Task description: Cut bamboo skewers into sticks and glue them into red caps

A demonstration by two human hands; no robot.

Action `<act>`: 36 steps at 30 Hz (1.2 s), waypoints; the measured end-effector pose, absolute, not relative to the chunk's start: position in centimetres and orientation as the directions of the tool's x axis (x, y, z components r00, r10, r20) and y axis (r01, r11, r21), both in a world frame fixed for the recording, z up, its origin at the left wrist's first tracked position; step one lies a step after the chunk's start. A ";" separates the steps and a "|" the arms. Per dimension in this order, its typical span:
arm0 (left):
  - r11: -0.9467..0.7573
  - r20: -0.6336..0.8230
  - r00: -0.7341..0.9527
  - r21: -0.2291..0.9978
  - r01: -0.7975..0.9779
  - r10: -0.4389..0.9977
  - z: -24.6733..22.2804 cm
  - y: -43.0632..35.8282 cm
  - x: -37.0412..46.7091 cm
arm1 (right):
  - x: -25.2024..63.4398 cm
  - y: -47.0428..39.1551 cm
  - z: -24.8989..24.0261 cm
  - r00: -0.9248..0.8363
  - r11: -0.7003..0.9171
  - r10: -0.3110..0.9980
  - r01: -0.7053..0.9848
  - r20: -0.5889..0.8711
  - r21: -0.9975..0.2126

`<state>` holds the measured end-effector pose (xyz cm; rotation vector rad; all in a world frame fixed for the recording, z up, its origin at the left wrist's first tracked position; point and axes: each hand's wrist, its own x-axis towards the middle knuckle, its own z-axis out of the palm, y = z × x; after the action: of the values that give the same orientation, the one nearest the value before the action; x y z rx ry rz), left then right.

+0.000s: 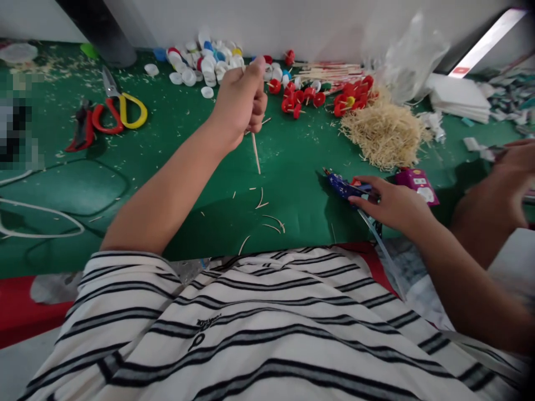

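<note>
My left hand is closed around a thin wooden stick, whose lower end points down at the green tabletop. What is at the stick's upper end is hidden behind the fist. On the right, my right hand rests on a dark blue glue gun lying on the table, fingers around its body. The gun's nozzle faces up and left, and a clear glue stick trails from its back. Beyond my left hand are white bottle caps and red caps with sticks.
Scissors and red-handled cutters lie at the left, near a white cable. Wood shavings, a purple packet and a plastic bag are at the right. Another person's hand is at the right edge.
</note>
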<state>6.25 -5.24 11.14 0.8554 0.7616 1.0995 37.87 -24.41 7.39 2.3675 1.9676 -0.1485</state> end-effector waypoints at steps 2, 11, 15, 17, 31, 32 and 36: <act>0.196 -0.094 0.266 0.901 -0.388 0.959 11.4 -5.4 6.1 | 38.0 -23.7 6.6 0.213 -0.231 0.969 0.960 -0.122 -0.157; 0.111 -0.012 0.284 0.935 -0.336 0.959 11.3 -5.3 6.0 | 36.7 -19.2 8.1 0.333 -0.336 0.940 0.941 -0.079 -0.029; 0.098 0.000 0.273 0.933 -0.346 0.962 11.2 -5.3 6.2 | 33.2 -20.9 8.6 0.119 -0.120 0.992 0.993 -0.041 -0.023; 0.148 -0.035 0.287 0.911 -0.384 0.957 11.1 -5.1 6.3 | 30.6 -22.7 8.1 -0.100 0.089 0.991 0.989 -0.090 -0.118; 0.221 -0.025 0.389 0.855 -0.470 0.921 10.9 -5.0 6.0 | 19.6 -20.0 6.3 -0.747 0.770 0.595 0.636 -0.297 -0.058; 0.235 -0.022 0.401 0.839 -0.491 0.916 10.8 -5.0 6.0 | 20.2 -19.4 6.4 -0.699 0.725 0.658 0.689 -0.280 -0.016; 0.355 -0.067 0.452 0.724 -0.592 0.889 10.2 -4.6 6.3 | 22.9 -18.7 6.8 -0.588 0.596 0.789 0.803 -0.176 -0.013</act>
<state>6.28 -4.56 10.23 0.6891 0.5011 1.0096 22.94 -18.71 6.84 1.3406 2.6681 -0.1366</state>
